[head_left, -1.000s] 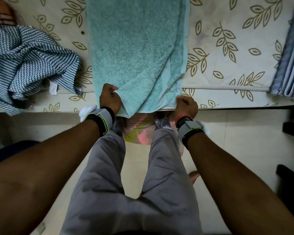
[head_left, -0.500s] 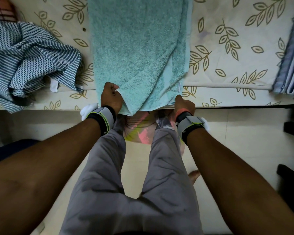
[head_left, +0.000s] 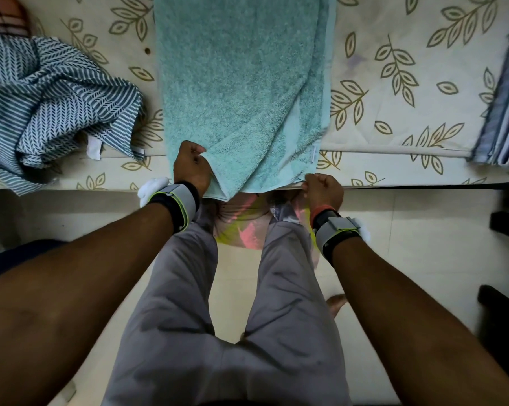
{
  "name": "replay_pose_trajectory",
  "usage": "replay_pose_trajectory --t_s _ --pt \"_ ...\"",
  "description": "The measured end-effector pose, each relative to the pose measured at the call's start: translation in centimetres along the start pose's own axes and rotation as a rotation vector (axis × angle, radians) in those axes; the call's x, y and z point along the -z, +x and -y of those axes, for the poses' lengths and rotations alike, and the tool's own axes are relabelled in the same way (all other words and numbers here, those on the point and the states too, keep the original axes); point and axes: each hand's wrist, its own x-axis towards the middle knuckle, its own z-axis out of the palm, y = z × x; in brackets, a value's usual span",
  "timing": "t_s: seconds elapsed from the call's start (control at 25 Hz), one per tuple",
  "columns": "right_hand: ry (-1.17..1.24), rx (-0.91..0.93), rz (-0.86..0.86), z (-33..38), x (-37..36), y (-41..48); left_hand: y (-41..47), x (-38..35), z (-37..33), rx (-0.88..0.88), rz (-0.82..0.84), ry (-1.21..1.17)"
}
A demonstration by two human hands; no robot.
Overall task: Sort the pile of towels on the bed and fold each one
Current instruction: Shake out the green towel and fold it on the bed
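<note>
A long teal towel [head_left: 238, 83] lies folded lengthwise down the middle of the bed [head_left: 394, 83], its near end hanging over the bed's front edge. My left hand [head_left: 191, 167] grips the towel's near left corner with curled fingers. My right hand [head_left: 322, 190] pinches the near right corner at the bed edge. The towel's far end runs out of the top of the frame.
A crumpled blue-and-white patterned cloth [head_left: 51, 112] sits on the bed's left side. Stacked blue-grey fabric [head_left: 505, 106] lies at the right edge. A pink-and-yellow cloth [head_left: 247, 227] lies on the floor by my legs. Dark objects [head_left: 508, 230] stand at the far right.
My right hand has shifted slightly right and outward along the bed edge, pulling the towel's near right corner with it. My left hand keeps its grip in about the same place.
</note>
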Motion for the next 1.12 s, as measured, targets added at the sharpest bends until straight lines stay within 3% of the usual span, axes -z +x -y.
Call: replay_pose_trajectory --t_s 0.12,0.28,0.6,0.88,1.0,1.12 --pt "-0.13 0.129 -0.004 0.1 0.4 -0.1 0.2 0.0 -0.4 0.004 0.0 0.011" --pt "-0.248 0.267 0.142 0.4 1.3 0.7 0.3 -0.2 -0.5 0.018 0.012 0.008" --pt "-0.639 0.354 0.313 2.5 3.0 2.9 0.8 -0.1 -0.7 0.029 0.039 0.008" --pt "-0.594 0.342 0.328 2.6 3.1 2.9 0.9 0.1 -1.2 0.047 0.052 0.035" --pt "-0.446 0.325 0.302 2.3 3.6 2.3 0.8 0.4 -1.6 0.041 0.064 0.038" --pt "-0.417 0.437 0.32 2.2 4.4 1.0 0.3 1.7 -3.1 0.015 0.078 0.013"
